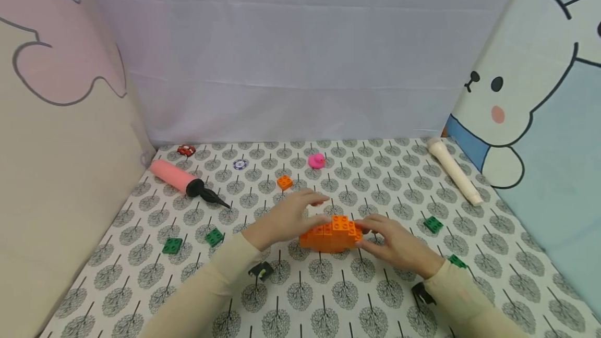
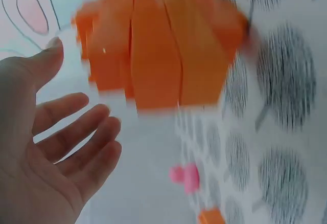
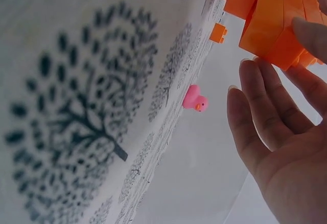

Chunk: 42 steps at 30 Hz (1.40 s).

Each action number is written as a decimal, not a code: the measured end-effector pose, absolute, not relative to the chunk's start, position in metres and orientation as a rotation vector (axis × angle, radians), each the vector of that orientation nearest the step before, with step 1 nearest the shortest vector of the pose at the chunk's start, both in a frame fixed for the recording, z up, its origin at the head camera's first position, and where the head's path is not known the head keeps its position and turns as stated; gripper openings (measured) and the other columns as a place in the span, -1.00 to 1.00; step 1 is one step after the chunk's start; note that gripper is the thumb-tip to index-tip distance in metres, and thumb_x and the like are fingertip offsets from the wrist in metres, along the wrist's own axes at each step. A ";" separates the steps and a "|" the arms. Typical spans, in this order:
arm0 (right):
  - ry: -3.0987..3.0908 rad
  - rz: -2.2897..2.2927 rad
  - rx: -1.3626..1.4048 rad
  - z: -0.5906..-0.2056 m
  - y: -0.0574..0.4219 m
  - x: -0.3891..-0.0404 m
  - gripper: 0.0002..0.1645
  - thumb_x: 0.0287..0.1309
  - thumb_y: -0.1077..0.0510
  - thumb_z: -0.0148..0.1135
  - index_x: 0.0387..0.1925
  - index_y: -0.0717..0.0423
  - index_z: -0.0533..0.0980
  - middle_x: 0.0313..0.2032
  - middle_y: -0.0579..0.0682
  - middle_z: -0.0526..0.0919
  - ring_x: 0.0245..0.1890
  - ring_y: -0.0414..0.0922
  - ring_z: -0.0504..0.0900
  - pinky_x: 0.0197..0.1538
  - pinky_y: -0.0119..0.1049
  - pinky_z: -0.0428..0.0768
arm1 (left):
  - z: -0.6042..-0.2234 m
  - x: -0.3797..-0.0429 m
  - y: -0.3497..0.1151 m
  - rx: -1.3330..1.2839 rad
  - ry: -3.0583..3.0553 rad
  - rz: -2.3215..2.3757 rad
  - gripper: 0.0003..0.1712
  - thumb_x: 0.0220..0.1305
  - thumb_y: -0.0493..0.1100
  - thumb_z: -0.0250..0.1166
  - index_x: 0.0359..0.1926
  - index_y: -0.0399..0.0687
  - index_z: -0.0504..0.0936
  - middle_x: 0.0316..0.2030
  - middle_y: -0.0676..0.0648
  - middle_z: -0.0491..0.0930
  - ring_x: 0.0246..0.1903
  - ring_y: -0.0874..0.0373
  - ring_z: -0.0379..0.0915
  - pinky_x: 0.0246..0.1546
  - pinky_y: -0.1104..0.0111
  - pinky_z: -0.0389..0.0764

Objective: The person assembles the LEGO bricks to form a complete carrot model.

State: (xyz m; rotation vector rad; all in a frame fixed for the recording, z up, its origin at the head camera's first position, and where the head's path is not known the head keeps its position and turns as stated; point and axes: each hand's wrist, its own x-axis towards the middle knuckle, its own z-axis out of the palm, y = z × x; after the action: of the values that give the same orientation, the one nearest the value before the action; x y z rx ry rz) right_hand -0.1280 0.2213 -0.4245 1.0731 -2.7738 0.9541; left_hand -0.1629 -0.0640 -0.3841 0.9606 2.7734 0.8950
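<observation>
A stepped assembly of orange toy building bricks (image 1: 331,236) is in front of me in the head view, near the middle of the table. My right hand (image 1: 394,241) pinches its right end between thumb and fingers. In the right wrist view the thumb (image 3: 312,36) lies across the orange bricks (image 3: 268,19), with the other fingers extended. Over the assembly's left side is my left hand (image 1: 293,215), fingers spread. The left wrist view shows that hand (image 2: 61,147) beside the bricks (image 2: 156,50), apart from them and holding nothing.
Beyond the hands are a loose orange brick (image 1: 284,182), a pink rubber duck (image 1: 316,161), a poker chip (image 1: 240,164) and a red toy car (image 1: 186,150). A pink-and-black pump (image 1: 180,179) lies left, a pale stick-shaped object (image 1: 454,171) right. Green bricks (image 1: 172,245) lie on both sides.
</observation>
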 end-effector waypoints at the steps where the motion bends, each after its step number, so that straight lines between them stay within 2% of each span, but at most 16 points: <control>1: -2.778 0.954 1.071 -0.424 0.221 -0.128 -0.50 0.34 -0.05 0.25 0.22 0.07 0.53 -0.04 -0.21 0.60 -0.07 -0.16 0.62 0.02 -0.12 0.65 | -0.385 -0.171 -0.071 0.928 2.798 0.883 -0.34 0.37 0.22 0.21 0.36 0.02 0.46 0.23 -0.05 0.52 0.21 0.06 0.44 0.28 0.15 0.46; 5: -2.804 0.958 1.049 -0.421 0.221 -0.128 -0.47 0.35 -0.07 0.24 0.24 0.08 0.52 -0.03 -0.20 0.60 -0.07 -0.15 0.61 0.01 -0.11 0.65 | -0.391 -0.205 -0.096 0.764 2.906 0.764 -0.40 0.38 0.08 0.26 0.33 -0.08 0.48 0.31 -0.16 0.45 0.30 -0.09 0.35 0.37 0.05 0.34; 11: -2.823 0.982 1.048 -0.422 0.219 -0.127 -0.47 0.35 -0.05 0.24 0.25 0.09 0.51 0.00 -0.16 0.60 -0.07 -0.12 0.61 0.00 -0.10 0.65 | -0.411 -0.244 -0.113 0.533 2.938 0.672 -0.35 0.35 -0.03 0.32 0.37 -0.16 0.42 0.36 -0.26 0.36 0.37 -0.22 0.22 0.42 -0.04 0.22; 14: -2.826 0.988 1.051 -0.424 0.218 -0.127 -0.47 0.35 -0.07 0.24 0.25 0.07 0.51 0.01 -0.16 0.60 -0.07 -0.13 0.61 0.00 -0.09 0.65 | -0.422 -0.253 -0.112 0.451 2.939 0.686 -0.35 0.33 -0.04 0.34 0.36 -0.19 0.43 0.31 -0.27 0.43 0.30 -0.20 0.32 0.37 -0.03 0.31; 17: -2.824 0.980 1.059 -0.426 0.218 -0.128 -0.46 0.36 -0.09 0.22 0.25 0.06 0.51 0.01 -0.17 0.60 -0.08 -0.16 0.60 0.00 -0.10 0.65 | -0.429 -0.258 -0.107 0.374 2.974 0.682 -0.41 0.29 -0.13 0.36 0.30 -0.24 0.48 0.16 -0.26 0.56 0.08 -0.14 0.52 0.20 0.05 0.53; 20: -2.815 0.968 1.064 -0.426 0.218 -0.129 -0.47 0.35 -0.09 0.23 0.25 0.05 0.52 -0.01 -0.18 0.60 -0.08 -0.17 0.61 -0.01 -0.13 0.65 | -0.433 -0.260 -0.103 0.314 3.010 0.669 -0.46 0.26 -0.24 0.34 0.25 -0.26 0.51 0.08 -0.24 0.61 -0.06 -0.08 0.57 0.04 0.11 0.63; 22: -2.810 0.957 1.068 -0.426 0.219 -0.129 -0.47 0.35 -0.08 0.23 0.25 0.06 0.52 -0.01 -0.19 0.60 -0.09 -0.17 0.61 -0.01 -0.15 0.65 | -0.435 -0.261 -0.102 0.292 3.014 0.678 -0.47 0.24 -0.29 0.32 0.24 -0.24 0.52 0.07 -0.23 0.61 -0.07 -0.07 0.57 0.02 0.13 0.63; 26: -2.803 0.947 1.068 -0.425 0.220 -0.130 -0.48 0.35 -0.07 0.23 0.24 0.06 0.52 -0.02 -0.19 0.61 -0.08 -0.17 0.61 0.01 -0.15 0.65 | -0.436 -0.257 -0.100 0.351 3.000 0.763 -0.47 0.23 -0.29 0.30 0.24 -0.26 0.53 0.16 -0.23 0.57 0.09 -0.11 0.51 0.17 0.10 0.55; 29: -2.800 0.938 1.062 -0.424 0.220 -0.130 -0.48 0.35 -0.07 0.23 0.23 0.06 0.52 -0.03 -0.19 0.61 -0.08 -0.17 0.61 0.01 -0.15 0.65 | -0.432 -0.249 -0.098 0.455 2.977 0.853 -0.46 0.24 -0.24 0.31 0.24 -0.27 0.53 0.21 -0.25 0.53 0.14 -0.10 0.48 0.20 0.10 0.53; 34: -2.805 0.944 1.061 -0.424 0.220 -0.130 -0.48 0.35 -0.08 0.23 0.24 0.06 0.52 -0.02 -0.18 0.60 -0.08 -0.16 0.61 0.00 -0.17 0.65 | -0.419 -0.222 -0.092 0.609 2.924 0.975 -0.44 0.26 -0.13 0.34 0.27 -0.18 0.55 0.15 -0.18 0.57 0.07 -0.03 0.51 0.05 0.17 0.62; 37: -2.809 0.959 1.056 -0.423 0.220 -0.130 -0.48 0.35 -0.08 0.23 0.24 0.06 0.52 -0.01 -0.17 0.60 -0.08 -0.15 0.61 -0.01 -0.16 0.65 | -0.410 -0.201 -0.088 0.714 2.908 1.029 -0.46 0.28 -0.08 0.35 0.26 -0.09 0.57 0.14 -0.09 0.60 0.10 0.03 0.52 0.10 0.20 0.60; 42: -2.814 0.969 1.049 -0.422 0.219 -0.130 -0.47 0.36 -0.08 0.23 0.24 0.06 0.52 0.01 -0.16 0.60 -0.08 -0.14 0.62 -0.01 -0.12 0.66 | -0.396 -0.167 -0.083 0.942 2.854 1.163 -0.49 0.28 -0.09 0.38 0.23 -0.07 0.60 0.12 -0.03 0.63 0.10 0.10 0.55 0.17 0.25 0.56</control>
State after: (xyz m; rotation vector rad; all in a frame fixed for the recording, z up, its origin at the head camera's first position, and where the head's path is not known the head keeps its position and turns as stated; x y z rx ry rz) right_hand -0.1303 0.2192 -0.4223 1.0491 -2.8138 0.9690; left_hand -0.1668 -0.0832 -0.3963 0.9419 2.8539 1.1635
